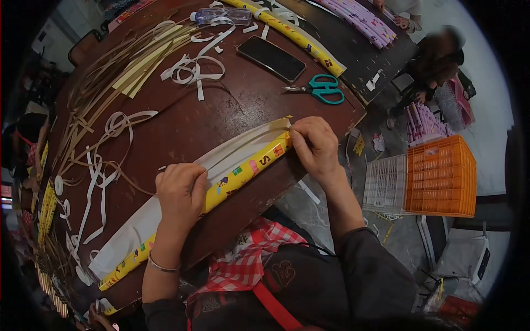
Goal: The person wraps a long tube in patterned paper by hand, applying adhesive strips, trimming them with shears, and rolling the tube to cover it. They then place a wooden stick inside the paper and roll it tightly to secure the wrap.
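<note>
A yellow printed paper sheet (243,177) with a white inner side lies across the near part of the table, its near edge curled over. A thin brown strip (243,144) stretches along the white side between my two hands. My right hand (317,146) is closed in a pinch on the strip at the sheet's right end. My left hand (181,190) is closed around the strip near the sheet's middle, its palm over the paper. The sheet's part under my left hand is hidden.
On the dark red table lie teal-handled scissors (323,89), a phone (271,58), a clear bottle (223,16), white curled ribbons (196,69) and a pile of brown strips (105,105). A finished-looking yellow roll (292,37) lies beyond. Orange crate (441,176) at right; a person (436,60) sits nearby.
</note>
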`<state>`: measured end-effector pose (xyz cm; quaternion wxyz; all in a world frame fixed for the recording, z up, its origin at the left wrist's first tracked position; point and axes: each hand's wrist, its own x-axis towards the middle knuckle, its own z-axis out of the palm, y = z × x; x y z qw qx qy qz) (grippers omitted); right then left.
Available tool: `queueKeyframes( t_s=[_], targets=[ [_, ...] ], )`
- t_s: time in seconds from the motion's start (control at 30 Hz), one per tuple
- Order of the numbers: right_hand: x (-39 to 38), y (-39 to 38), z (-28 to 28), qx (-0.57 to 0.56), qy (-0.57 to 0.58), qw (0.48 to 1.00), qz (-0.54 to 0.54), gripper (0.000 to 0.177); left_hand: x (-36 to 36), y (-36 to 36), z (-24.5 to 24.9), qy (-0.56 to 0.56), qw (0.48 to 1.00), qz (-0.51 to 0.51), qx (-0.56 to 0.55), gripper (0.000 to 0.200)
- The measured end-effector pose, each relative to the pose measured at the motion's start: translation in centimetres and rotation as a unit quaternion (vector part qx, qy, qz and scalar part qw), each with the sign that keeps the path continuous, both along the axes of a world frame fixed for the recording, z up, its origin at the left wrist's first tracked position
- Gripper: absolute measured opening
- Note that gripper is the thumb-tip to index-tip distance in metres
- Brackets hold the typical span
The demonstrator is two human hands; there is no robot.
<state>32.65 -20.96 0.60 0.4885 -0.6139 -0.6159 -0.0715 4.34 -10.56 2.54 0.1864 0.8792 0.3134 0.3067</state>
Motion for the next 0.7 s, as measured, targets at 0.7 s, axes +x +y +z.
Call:
queueKeyframes(
  t_s=[0.7],
  targets=[
    [2.1,2.1,0.5,-0.099,-0.028,0.993,0.054,0.008,0.5,0.2,-0.1,0.077,0.995,0.066,0.022,0.007]
  ],
)
